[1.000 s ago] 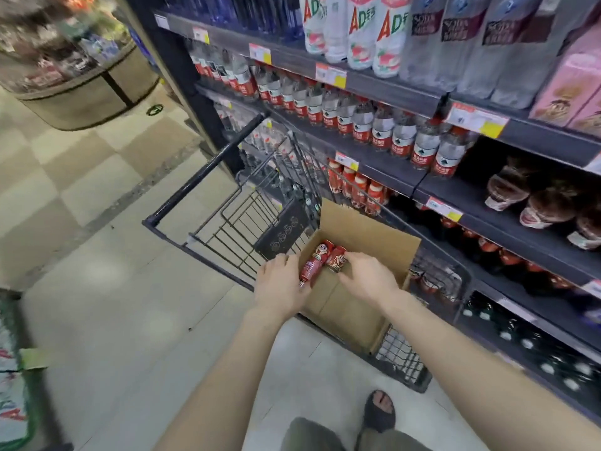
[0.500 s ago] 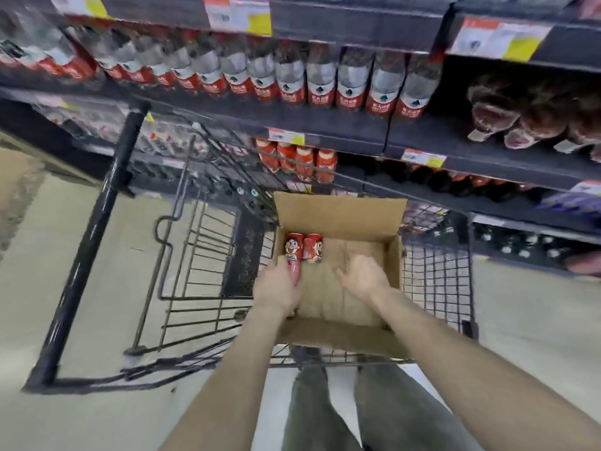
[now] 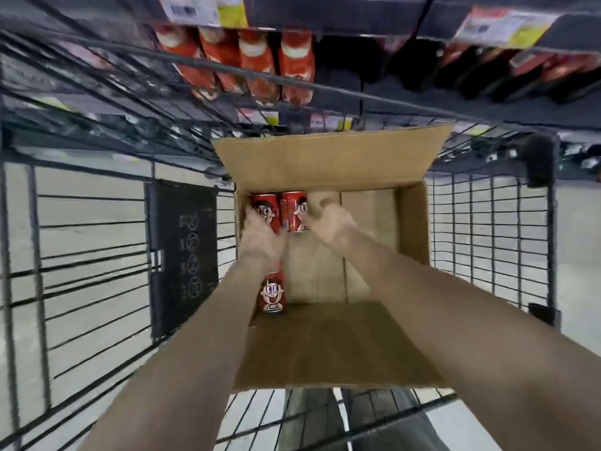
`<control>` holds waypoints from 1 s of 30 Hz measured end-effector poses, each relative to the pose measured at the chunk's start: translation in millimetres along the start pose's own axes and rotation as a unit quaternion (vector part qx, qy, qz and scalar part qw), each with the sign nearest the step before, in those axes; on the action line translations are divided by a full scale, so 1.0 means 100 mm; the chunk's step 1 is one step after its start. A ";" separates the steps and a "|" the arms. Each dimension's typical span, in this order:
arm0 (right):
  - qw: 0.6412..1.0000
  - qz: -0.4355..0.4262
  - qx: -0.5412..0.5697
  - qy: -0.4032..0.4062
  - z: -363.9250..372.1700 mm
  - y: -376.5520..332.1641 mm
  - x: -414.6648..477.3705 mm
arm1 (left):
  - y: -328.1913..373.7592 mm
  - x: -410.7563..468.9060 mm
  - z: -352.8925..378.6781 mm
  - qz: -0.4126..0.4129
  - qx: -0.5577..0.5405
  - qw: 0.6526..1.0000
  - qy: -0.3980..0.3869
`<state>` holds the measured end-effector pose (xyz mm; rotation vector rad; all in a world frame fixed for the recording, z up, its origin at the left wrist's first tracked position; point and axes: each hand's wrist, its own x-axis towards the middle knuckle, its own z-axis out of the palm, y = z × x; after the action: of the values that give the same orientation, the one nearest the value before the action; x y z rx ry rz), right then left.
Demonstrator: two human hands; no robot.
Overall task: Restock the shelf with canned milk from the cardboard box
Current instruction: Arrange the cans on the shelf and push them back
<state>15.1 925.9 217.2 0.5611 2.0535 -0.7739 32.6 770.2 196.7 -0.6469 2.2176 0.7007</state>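
Now left hand [image 3: 260, 237] covers the left can [image 3: 264, 203], right hand [image 3: 329, 222] curls beside the right can [image 3: 294, 211] in cardboard box [image 3: 325, 159]; grips blurred, cannot tell. Wrap each fully, lift straight.

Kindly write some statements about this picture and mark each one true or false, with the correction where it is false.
1. The cardboard box sits inside a wire cart. True.
2. The box is full of cans. False: only three show, the far-left can, the second can beside it, and the near can. Much of the box bottom is bare.
3. The left hand and the right hand are both inside the box. True.
4. The cans are blue. False: they are red, with a cartoon face.
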 end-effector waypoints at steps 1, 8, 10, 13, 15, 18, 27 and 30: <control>1.000 0.005 0.026 0.004 0.05 -0.01 0.13 | -0.01 0.10 0.08 -0.026 -0.045 0.999 0.001; 0.990 0.018 0.135 0.036 0.47 -0.07 0.77 | -0.12 0.57 0.30 -0.042 -0.098 0.994 0.033; 0.988 0.023 0.141 0.063 0.52 -0.05 0.84 | -0.11 0.64 0.30 -0.039 -0.077 0.995 0.043; 0.981 0.028 0.179 0.073 0.52 0.04 0.85 | -0.09 0.71 0.34 -0.037 -0.077 0.996 0.031; 0.978 0.021 0.190 0.086 0.48 0.13 0.80 | -0.05 0.68 0.34 -0.017 -0.075 0.997 0.012; 0.973 0.002 0.210 0.096 0.36 0.27 0.65 | 0.02 0.51 0.34 0.027 -0.073 0.997 0.004; 0.946 -0.088 0.285 0.131 -0.24 0.32 -0.63 | 0.16 -0.61 -0.22 0.143 -0.158 0.975 0.057; 0.932 -0.120 0.305 0.158 -0.53 0.28 -1.23 | 0.36 -1.17 -0.57 0.188 -0.176 0.965 0.053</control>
<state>69.3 970.2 334.4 0.8254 2.1831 -1.5818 55.3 787.6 328.4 -0.4392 2.3618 1.3011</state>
